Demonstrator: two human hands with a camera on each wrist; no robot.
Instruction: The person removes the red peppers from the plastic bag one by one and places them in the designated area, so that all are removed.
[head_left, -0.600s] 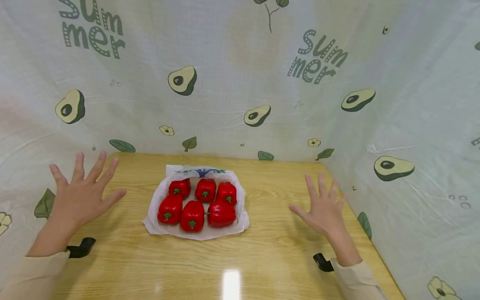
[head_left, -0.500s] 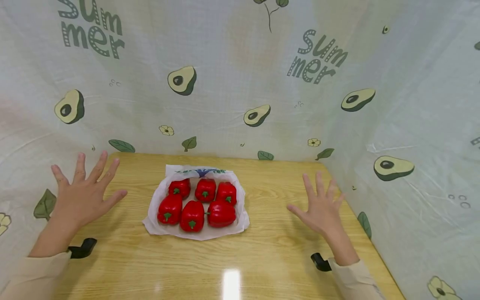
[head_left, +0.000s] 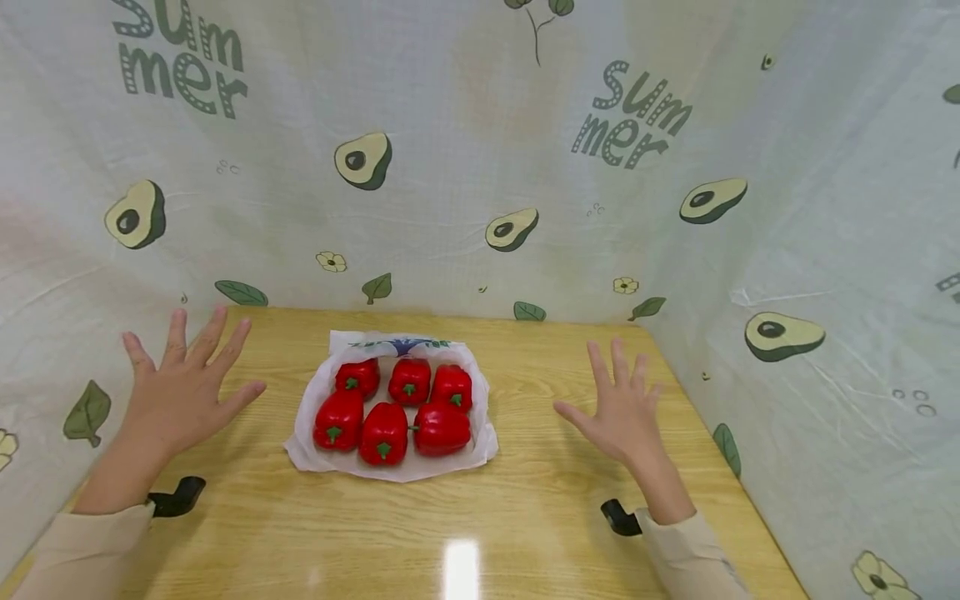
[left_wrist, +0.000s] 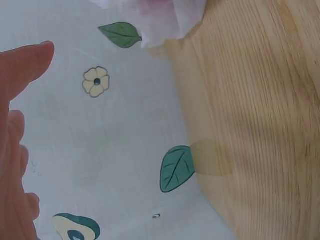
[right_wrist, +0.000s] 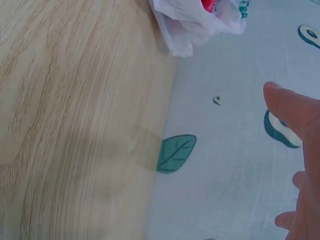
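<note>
Several red bell peppers (head_left: 384,433) with green stems sit together in an opened white plastic bag (head_left: 482,433) on the wooden table. To the left of the bag, my left hand (head_left: 176,400) hovers with fingers spread, holding nothing. My right hand (head_left: 622,412) hangs over the table right of the bag, fingers also spread and nothing in it. Neither hand touches the bag. In the left wrist view the thumb (left_wrist: 30,65) and the bag's edge (left_wrist: 175,22) show. The right wrist view catches the bag's corner (right_wrist: 187,30) with a bit of red inside.
A pale cloth (head_left: 450,150) printed with avocados, leaves and lettering hangs behind the table and along both sides. The wooden tabletop (head_left: 360,533) runs from the cloth toward me, with a bright light reflection near its front. A black wrist mount (head_left: 178,497) sticks out below the left hand.
Both hands have moved inward toward the bag, the left one to the right and the right one to the left. The bag and peppers stay in place.
</note>
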